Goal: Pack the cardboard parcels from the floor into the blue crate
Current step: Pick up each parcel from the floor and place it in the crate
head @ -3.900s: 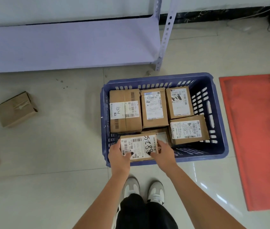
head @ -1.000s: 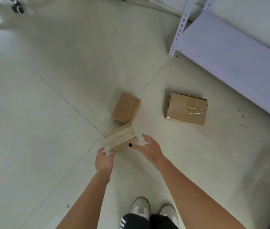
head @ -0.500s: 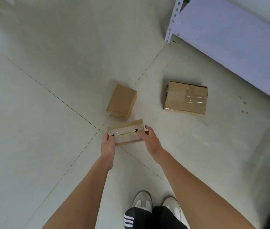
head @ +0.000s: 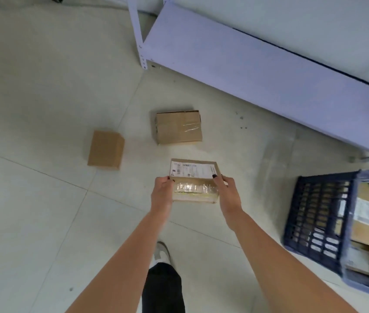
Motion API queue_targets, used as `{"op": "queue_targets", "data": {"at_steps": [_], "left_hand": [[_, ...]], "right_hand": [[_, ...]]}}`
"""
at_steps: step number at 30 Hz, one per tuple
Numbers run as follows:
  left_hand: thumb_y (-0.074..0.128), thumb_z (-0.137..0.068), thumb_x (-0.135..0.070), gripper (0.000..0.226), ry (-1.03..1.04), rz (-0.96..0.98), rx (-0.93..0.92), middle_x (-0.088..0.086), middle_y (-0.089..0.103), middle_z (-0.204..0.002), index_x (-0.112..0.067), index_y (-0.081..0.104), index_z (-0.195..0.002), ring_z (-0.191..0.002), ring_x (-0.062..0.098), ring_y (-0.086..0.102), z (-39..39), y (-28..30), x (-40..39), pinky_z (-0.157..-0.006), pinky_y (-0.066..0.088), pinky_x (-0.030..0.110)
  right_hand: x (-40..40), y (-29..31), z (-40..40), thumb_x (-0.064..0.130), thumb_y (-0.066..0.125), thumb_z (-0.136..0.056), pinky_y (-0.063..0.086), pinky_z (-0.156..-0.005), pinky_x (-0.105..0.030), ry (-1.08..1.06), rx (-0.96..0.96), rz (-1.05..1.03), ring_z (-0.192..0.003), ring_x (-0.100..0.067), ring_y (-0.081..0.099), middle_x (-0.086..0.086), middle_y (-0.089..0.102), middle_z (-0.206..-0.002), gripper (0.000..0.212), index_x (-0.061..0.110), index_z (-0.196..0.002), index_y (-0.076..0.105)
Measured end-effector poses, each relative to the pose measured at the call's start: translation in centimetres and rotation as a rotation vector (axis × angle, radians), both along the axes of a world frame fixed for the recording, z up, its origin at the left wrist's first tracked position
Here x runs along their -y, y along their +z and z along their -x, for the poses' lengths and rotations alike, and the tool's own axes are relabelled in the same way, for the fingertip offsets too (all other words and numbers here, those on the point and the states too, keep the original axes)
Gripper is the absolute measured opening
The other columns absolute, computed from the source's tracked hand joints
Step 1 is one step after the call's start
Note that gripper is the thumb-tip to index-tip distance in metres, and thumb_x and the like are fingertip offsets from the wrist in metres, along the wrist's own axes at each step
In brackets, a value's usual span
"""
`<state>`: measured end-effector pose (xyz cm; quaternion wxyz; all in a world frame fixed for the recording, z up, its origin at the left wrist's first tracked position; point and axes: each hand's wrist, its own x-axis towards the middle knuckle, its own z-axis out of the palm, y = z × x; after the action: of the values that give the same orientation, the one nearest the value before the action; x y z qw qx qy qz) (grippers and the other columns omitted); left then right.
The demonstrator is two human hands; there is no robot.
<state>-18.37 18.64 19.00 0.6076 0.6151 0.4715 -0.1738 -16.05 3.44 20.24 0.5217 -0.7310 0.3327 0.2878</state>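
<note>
Hands [head: 162,193] [head: 227,193] hold one parcel [head: 193,179]; two parcels [head: 106,150] [head: 179,127] on floor.

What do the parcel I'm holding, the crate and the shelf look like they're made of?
Parcel: brown cardboard, matte; glossy clear tape wrinkles across its near side, and a white printed paper label sits on top. Crate: probably moulded plastic, dark blue, with slotted lattice walls. Shelf: likely painted metal, pale and smooth; its upright post has a row of punched holes.
</note>
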Motion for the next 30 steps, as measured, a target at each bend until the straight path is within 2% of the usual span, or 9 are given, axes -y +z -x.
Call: {"op": "queue_targets", "data": {"at_steps": [4,8,13,17,20,23,26,28,30], "left_hand": [[0.049,-0.091,-0.017,0.01,-0.005,0.0,0.055,0.005,0.056,-0.1,-0.014,0.047,-0.1,-0.089,0.018,0.052,-0.7,1.9,7.8,-0.076,0.042,0.027],[0.049,-0.091,-0.015,0.034,-0.105,0.006,0.098,0.008,0.055,-0.121,-0.015,0.046,-0.125,-0.106,0.021,0.052,0.0,3.5,16.8,-0.097,0.041,0.037],[0.049,-0.089,-0.012,0.052,-0.238,-0.048,0.122,0.004,0.041,-0.118,-0.023,0.039,-0.139,-0.104,0.015,0.046,0.7,4.7,27.4,-0.089,0.033,0.022],[0.048,-0.083,0.0,0.049,-0.347,-0.115,0.301,-0.008,0.041,-0.093,-0.029,0.053,-0.122,-0.106,0.018,0.05,1.5,5.8,34.6,-0.069,0.04,0.002],[0.05,-0.082,-0.001,0.056,-0.343,-0.116,0.315,-0.005,0.039,-0.101,-0.037,0.049,-0.126,-0.097,0.007,0.05,2.0,6.8,39.7,-0.074,0.039,0.007],[0.052,-0.082,-0.002,0.053,-0.347,-0.121,0.353,-0.007,0.038,-0.1,-0.045,0.048,-0.112,-0.095,0.005,0.049,2.7,7.5,44.3,-0.074,0.038,0.009],[0.054,-0.083,-0.004,0.05,-0.365,-0.129,0.335,-0.007,0.041,-0.108,-0.036,0.047,-0.122,-0.096,0.004,0.05,3.6,7.9,48.3,-0.078,0.039,0.013],[0.054,-0.084,-0.004,0.05,-0.379,-0.13,0.31,-0.007,0.045,-0.11,-0.035,0.048,-0.122,-0.101,0.007,0.05,4.7,8.0,50.6,-0.08,0.042,0.018],[0.053,-0.084,-0.004,0.05,-0.397,-0.131,0.289,-0.007,0.05,-0.11,-0.034,0.048,-0.124,-0.096,0.006,0.052,6.1,8.0,52.7,-0.073,0.042,0.013]], "right_hand": [[8.1,1.6,-0.1,0.036,0.05,-0.091,0.034,-0.065,-0.017,-0.051,0.059,-0.008,-0.082,0.001,0.048,0.013,0.052,-0.093,0.023,0.021,-0.109,0.048],[17.0,3.0,1.9,0.036,0.053,-0.09,0.035,-0.064,-0.016,-0.122,0.092,0.02,-0.081,0.002,0.048,0.013,0.054,-0.091,0.021,0.02,-0.104,0.049],[26.7,4.4,4.4,0.034,0.058,-0.087,0.041,-0.069,-0.022,-0.234,0.114,-0.011,-0.083,-0.01,0.052,0.001,0.056,-0.098,0.028,0.019,-0.108,0.048],[33.3,5.5,5.0,0.029,0.058,-0.088,0.047,-0.081,-0.025,-0.276,0.163,-0.025,-0.099,-0.014,0.056,0.0,0.057,-0.112,0.048,0.026,-0.132,0.04],[37.9,6.2,5.6,0.027,0.057,-0.089,0.047,-0.08,-0.021,-0.275,0.189,-0.044,-0.111,-0.019,0.054,-0.003,0.054,-0.124,0.055,0.029,-0.14,0.037],[42.4,7.0,6.3,0.028,0.058,-0.088,0.038,-0.065,-0.011,-0.323,0.208,-0.056,-0.098,-0.013,0.055,-0.002,0.053,-0.116,0.058,0.031,-0.141,0.035],[46.7,7.5,7.2,0.027,0.058,-0.089,0.036,-0.056,-0.008,-0.314,0.215,-0.055,-0.08,0.001,0.052,0.015,0.052,-0.092,0.057,0.031,-0.141,0.034],[49.1,7.8,8.2,0.026,0.057,-0.089,0.038,-0.053,-0.007,-0.289,0.211,-0.052,-0.078,0.006,0.051,0.02,0.051,-0.09,0.057,0.031,-0.141,0.035],[51.2,7.9,9.4,0.023,0.057,-0.089,0.041,-0.056,-0.005,-0.272,0.21,-0.062,-0.081,0.004,0.053,0.015,0.057,-0.097,0.055,0.029,-0.14,0.038]]}}
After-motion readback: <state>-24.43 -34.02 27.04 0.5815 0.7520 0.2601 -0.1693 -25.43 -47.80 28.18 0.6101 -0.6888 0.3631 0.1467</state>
